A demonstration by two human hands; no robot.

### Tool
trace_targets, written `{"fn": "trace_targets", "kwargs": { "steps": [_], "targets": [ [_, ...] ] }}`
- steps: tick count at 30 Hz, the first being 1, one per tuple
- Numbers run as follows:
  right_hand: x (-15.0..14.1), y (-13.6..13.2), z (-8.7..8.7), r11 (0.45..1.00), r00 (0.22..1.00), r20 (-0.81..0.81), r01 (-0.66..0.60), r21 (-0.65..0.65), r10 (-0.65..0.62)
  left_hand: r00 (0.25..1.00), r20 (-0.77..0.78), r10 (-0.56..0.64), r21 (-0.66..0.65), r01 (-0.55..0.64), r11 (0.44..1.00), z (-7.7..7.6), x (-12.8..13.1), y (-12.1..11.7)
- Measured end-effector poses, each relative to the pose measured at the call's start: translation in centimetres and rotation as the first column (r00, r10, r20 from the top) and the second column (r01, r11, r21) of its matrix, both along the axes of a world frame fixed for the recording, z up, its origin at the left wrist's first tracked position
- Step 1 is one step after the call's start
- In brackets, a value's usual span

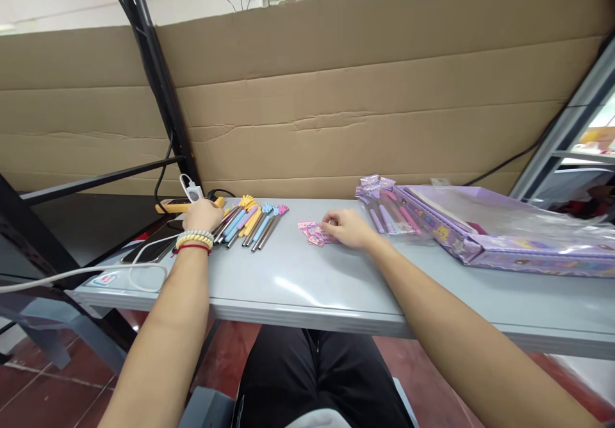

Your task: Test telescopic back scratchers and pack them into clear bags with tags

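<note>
My left hand (pixel 200 216), with bead bracelets and a red cord at its wrist, is at the left end of a row of small back scratchers (pixel 254 223). Their heads are hand-shaped, with metal rods and yellow, blue, purple and pink parts. The back of that hand hides its fingers, so any hold is out of sight. Over a small spread pile of pink and purple printed cards (pixel 314 232), my right hand (pixel 350 227) has its thumb and fingertips pinched together at the pile's right edge, on a card.
Bagged back scratchers (pixel 389 213) lie right of the cards, beside an open purple printed box (pixel 473 248) with clear plastic over it. A yellow power strip (pixel 175 206) with a white charger (pixel 194 191), a dark phone (pixel 151 248) and cables are at left. Cardboard (pixel 336 114) stands behind.
</note>
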State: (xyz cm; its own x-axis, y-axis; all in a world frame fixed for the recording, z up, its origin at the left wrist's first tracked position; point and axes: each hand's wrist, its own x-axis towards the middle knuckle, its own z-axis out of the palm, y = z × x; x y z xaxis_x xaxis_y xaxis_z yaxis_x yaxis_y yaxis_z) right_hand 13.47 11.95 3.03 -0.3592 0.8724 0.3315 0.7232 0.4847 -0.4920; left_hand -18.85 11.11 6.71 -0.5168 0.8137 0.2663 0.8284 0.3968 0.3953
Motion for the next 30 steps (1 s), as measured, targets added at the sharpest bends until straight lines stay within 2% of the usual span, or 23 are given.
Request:
{"fn": "trace_targets", "kwargs": {
  "steps": [3,6,9,11,12,15,18,30],
  "targets": [
    [0.0,-0.1,0.0,1.000,1.000,0.009,-0.005,0.003,0.005,1.000,0.002,-0.012,-0.007,0.012,1.000,0.0,0.5,0.0],
    [0.0,-0.1,0.1,1.000,1.000,0.019,-0.005,0.005,0.005,0.998,-0.023,-0.052,0.048,0.053,0.997,0.0,1.1,0.0],
    [-0.1,-0.1,0.0,1.000,1.000,0.019,-0.004,-0.002,0.004,0.964,-0.077,-0.255,0.103,0.262,0.959,-0.3,2.2,0.2],
    [-0.1,-0.1,0.0,1.000,1.000,0.019,-0.007,-0.007,0.007,0.913,-0.127,-0.389,0.065,0.399,0.915,-0.7,3.4,0.4],
    [-0.1,0.0,0.0,1.000,1.000,0.018,-0.009,-0.010,0.009,0.895,-0.160,-0.416,0.026,0.425,0.905,-0.9,4.0,0.5],
    [-0.1,0.0,0.0,1.000,1.000,0.010,-0.011,-0.014,0.011,0.866,-0.275,-0.419,-0.099,0.408,0.908,-1.7,5.8,0.5],
    [-0.1,0.0,0.0,1.000,1.000,0.010,-0.012,-0.018,0.012,0.842,-0.336,-0.422,-0.164,0.389,0.906,-2.2,7.0,0.4],
    [-0.3,0.1,-0.2,0.999,0.999,0.025,-0.036,-0.014,0.036,0.869,-0.327,-0.372,-0.220,0.313,0.924,-2.2,8.9,-0.5]
  ]
}}
